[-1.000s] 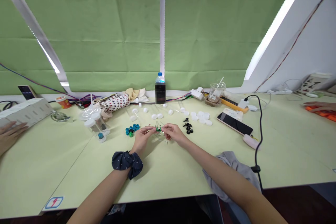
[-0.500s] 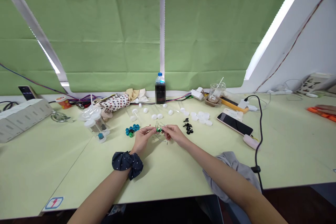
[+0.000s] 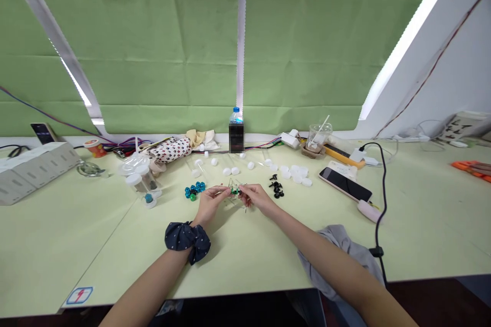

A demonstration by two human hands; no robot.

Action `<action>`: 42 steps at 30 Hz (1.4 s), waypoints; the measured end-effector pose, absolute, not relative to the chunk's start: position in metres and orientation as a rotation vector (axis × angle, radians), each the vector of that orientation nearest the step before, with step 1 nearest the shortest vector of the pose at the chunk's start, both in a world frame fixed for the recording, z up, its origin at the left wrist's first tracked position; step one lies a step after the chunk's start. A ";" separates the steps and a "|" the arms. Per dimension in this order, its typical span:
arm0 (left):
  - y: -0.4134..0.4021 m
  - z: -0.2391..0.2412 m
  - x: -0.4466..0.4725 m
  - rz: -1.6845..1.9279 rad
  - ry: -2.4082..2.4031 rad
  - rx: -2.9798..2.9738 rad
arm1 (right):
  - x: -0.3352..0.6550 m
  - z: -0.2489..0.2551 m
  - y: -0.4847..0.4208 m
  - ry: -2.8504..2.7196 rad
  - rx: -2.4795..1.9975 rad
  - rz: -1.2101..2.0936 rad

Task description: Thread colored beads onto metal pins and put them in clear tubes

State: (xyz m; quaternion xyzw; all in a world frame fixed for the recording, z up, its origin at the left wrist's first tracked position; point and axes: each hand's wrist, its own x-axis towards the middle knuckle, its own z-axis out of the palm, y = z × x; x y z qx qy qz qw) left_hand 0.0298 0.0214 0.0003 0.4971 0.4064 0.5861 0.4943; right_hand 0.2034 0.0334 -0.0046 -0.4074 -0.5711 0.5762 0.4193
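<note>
My left hand [image 3: 209, 203] and my right hand [image 3: 256, 196] meet over the middle of the pale green table [image 3: 238, 255]. Both pinch a small thing between them: a thin wire with a green bead [image 3: 232, 190] on it. The left wrist wears a dark dotted scrunchie [image 3: 187, 239]. A cluster of blue and green beads [image 3: 194, 190] lies just left of my left hand. Small black pieces [image 3: 276, 188] lie just right of my right hand. Clear thin tubes lie under the hands, hard to make out.
White caps [image 3: 295, 173] are scattered behind the hands. A phone [image 3: 344, 184] on a black cable [image 3: 381, 204] lies at the right, a grey cloth [image 3: 337, 250] near my right forearm. Clear jars [image 3: 140, 180], white boxes [image 3: 30, 168] and a water bottle [image 3: 236, 130] stand further back.
Another person's hand at the far left has left the view. My hands stay pinched together on the beaded wire. The view has shifted slightly.
</note>
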 end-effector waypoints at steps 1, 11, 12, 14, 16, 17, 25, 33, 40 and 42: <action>0.021 0.000 0.030 1.425 0.984 1.210 | 0.203 -0.004 0.033 -1.435 -1.024 1.449; 0.015 0.017 0.031 1.364 0.949 1.204 | 0.207 0.025 0.030 -1.389 -0.971 1.447; 0.013 0.021 0.032 1.351 0.938 1.206 | 0.207 0.030 0.028 -1.422 -0.966 1.433; 0.009 0.030 0.033 1.323 0.914 1.206 | 0.208 0.039 0.022 -1.490 -0.952 1.404; 0.002 0.037 0.033 1.319 0.924 1.218 | 0.208 0.047 0.015 -1.514 -0.948 1.408; -0.001 0.041 0.034 1.326 0.940 1.223 | 0.208 0.050 0.011 -1.516 -0.949 1.413; -0.027 0.063 0.035 1.370 0.985 1.123 | 0.196 0.071 -0.016 -1.349 -1.038 1.454; -0.054 0.059 0.044 1.432 1.031 1.050 | 0.194 0.077 -0.047 -1.281 -1.042 1.426; -0.079 0.042 0.044 1.442 1.052 1.007 | 0.193 0.051 -0.067 -1.237 -0.964 1.462; -0.083 0.037 0.044 1.442 1.059 0.978 | 0.191 0.041 -0.070 -1.207 -0.953 1.477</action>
